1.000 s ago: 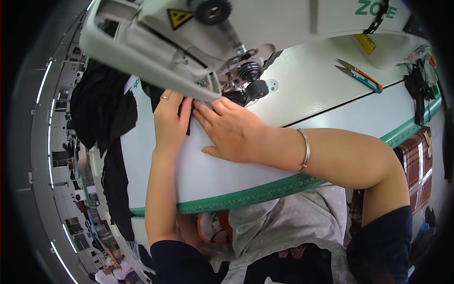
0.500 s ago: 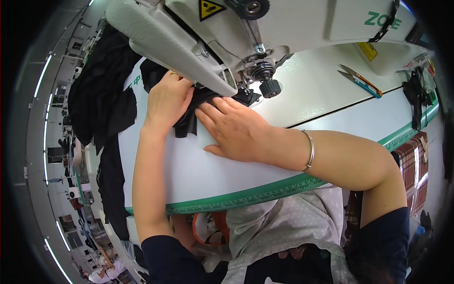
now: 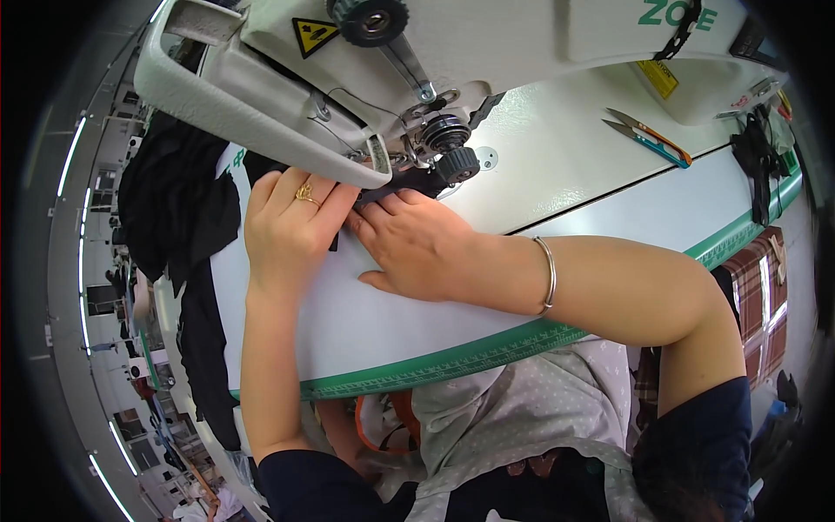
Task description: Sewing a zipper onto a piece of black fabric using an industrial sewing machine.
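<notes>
Black fabric runs under the presser area of a white sewing machine. My left hand, with a gold ring, is at the fabric's left side with its fingers bent and closed on the cloth; the fingertips are partly hidden by the machine's pale guard. Close beside it, my right hand lies flat, palm down, its fingertips on the fabric just in front of the needle area. The needle itself is hidden behind the guard and dial.
A heap of black cloth hangs over the table's left side. Thread snips lie on the machine bed at right. Dark strips hang at the far right. A green ruler-marked edge borders the white table before me.
My left hand has turned and shifted slightly left and down, showing its back and ring. Less fabric shows between my hands. The whole view has shifted, with the machine appearing farther left.
</notes>
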Action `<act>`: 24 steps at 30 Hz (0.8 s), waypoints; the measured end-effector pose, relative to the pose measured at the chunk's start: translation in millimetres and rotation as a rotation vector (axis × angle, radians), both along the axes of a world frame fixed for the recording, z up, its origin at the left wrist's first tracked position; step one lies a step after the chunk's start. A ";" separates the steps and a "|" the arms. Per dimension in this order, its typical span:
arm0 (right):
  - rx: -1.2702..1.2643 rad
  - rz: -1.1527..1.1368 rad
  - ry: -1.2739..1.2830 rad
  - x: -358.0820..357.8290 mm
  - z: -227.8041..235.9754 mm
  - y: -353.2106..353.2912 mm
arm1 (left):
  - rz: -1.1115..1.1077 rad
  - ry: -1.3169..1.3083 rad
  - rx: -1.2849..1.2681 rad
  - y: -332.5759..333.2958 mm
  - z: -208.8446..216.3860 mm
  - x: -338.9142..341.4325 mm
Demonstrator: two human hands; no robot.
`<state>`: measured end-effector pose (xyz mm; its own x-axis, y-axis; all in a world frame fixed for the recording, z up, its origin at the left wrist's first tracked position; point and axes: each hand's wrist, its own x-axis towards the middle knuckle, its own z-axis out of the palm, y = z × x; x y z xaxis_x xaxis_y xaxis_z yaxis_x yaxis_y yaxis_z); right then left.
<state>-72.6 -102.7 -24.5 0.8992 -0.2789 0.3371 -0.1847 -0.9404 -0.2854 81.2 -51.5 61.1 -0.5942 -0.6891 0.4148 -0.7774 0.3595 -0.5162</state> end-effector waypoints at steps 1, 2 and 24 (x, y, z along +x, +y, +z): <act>0.079 0.027 0.065 -1.6 6.6 -0.9 | 0.163 0.054 0.114 8.1 1.5 -11.4; 0.078 0.016 0.072 -3.6 10.6 -5.5 | 0.316 0.115 0.228 12.9 -1.5 -23.9; 0.031 0.119 0.190 -33.3 15.4 5.1 | 0.292 0.459 0.198 18.7 -37.6 -34.0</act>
